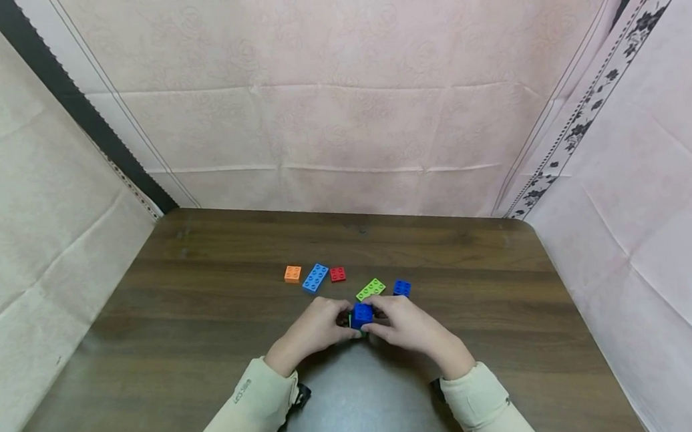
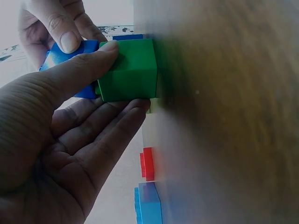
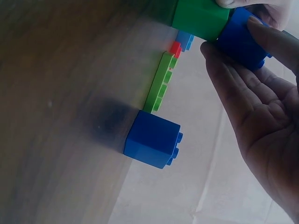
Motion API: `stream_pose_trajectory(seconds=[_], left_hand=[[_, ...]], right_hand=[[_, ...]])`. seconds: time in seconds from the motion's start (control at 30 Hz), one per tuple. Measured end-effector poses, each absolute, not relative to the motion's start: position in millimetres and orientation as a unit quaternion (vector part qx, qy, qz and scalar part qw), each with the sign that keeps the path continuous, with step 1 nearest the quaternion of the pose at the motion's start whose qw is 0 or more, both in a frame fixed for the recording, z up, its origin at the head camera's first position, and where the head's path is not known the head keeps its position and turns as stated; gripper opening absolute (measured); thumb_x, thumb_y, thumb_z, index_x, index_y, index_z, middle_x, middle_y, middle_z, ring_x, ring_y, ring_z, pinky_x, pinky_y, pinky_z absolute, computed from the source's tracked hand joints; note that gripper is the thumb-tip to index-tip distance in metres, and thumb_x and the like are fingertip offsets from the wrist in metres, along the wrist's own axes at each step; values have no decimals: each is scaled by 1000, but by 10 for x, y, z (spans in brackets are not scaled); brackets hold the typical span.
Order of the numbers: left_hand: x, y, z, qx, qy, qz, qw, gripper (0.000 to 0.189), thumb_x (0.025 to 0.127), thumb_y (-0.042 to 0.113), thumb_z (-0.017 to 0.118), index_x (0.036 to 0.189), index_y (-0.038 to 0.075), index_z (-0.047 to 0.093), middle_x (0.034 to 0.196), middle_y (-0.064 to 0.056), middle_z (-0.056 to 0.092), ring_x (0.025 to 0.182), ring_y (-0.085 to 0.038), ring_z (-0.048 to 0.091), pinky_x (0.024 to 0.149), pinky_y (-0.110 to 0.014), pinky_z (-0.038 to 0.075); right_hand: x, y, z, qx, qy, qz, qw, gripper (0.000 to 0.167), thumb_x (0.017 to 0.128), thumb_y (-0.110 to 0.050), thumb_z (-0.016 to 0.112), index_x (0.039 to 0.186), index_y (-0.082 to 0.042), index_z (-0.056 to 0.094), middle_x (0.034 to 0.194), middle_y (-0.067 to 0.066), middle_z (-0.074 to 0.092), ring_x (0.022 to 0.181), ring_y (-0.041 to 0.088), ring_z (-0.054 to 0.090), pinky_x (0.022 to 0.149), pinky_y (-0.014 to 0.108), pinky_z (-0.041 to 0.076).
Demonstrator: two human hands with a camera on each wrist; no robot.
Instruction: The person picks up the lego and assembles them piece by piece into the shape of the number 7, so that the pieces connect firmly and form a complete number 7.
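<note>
Both hands meet near the middle of the table around two stacked toy building bricks. My left hand (image 1: 317, 324) pinches the green brick (image 2: 130, 70), thumb on its near face and fingertips on the opposite side. My right hand (image 1: 410, 325) grips a blue brick (image 1: 361, 314) between thumb and fingers. The blue brick sits over the studded top of the green one, slightly askew to it, with a narrow gap along one edge in the left wrist view. From the head view, the green brick is mostly hidden beneath the blue one.
Just beyond the hands lie a lime green brick (image 1: 370, 289) and a second blue brick (image 1: 402, 287). Further left are a red brick (image 1: 338, 274), a light blue brick (image 1: 315, 278) and an orange brick (image 1: 292, 274). Cloth hangings (image 1: 340, 129) enclose the wooden table (image 1: 208, 306).
</note>
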State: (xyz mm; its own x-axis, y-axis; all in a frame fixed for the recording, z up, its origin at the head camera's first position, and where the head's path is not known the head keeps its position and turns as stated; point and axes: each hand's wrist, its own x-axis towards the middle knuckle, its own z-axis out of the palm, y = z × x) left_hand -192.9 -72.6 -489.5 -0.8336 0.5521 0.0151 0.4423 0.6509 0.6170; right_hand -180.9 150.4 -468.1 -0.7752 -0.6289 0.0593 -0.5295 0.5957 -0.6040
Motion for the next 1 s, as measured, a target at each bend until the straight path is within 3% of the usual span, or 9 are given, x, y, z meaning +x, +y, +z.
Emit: stream_pose_trajectory(seconds=[0.57,0.83,1.0], left_hand=[[-1937,-734,-4918,296,902,303,84,27,86,30,82,102,13,70,84,2,67,68,-8,54,64,-24,49],[-1925,-738,-4947,285,897,327,86,23,87,28,82,101,14,70,89,2,69,72,-9,58,69,-25,52],[-1903,-774,-4926,282,900,321,87,34,88,33,80,114,14,69,100,4,70,83,-11,62,79,-31,55]], right_hand=[[-1791,1472,-4652,-331,886,-317,73,33,96,-21,71,126,-10,63,117,3,71,105,12,68,91,32,55],[-1810,1472,-4703,-331,884,-322,73,32,96,-23,71,124,-10,63,115,1,71,103,8,67,91,33,56],[-1821,1467,-4732,-332,884,-323,71,31,96,-24,71,123,-10,63,114,-1,71,100,4,65,90,32,55]])
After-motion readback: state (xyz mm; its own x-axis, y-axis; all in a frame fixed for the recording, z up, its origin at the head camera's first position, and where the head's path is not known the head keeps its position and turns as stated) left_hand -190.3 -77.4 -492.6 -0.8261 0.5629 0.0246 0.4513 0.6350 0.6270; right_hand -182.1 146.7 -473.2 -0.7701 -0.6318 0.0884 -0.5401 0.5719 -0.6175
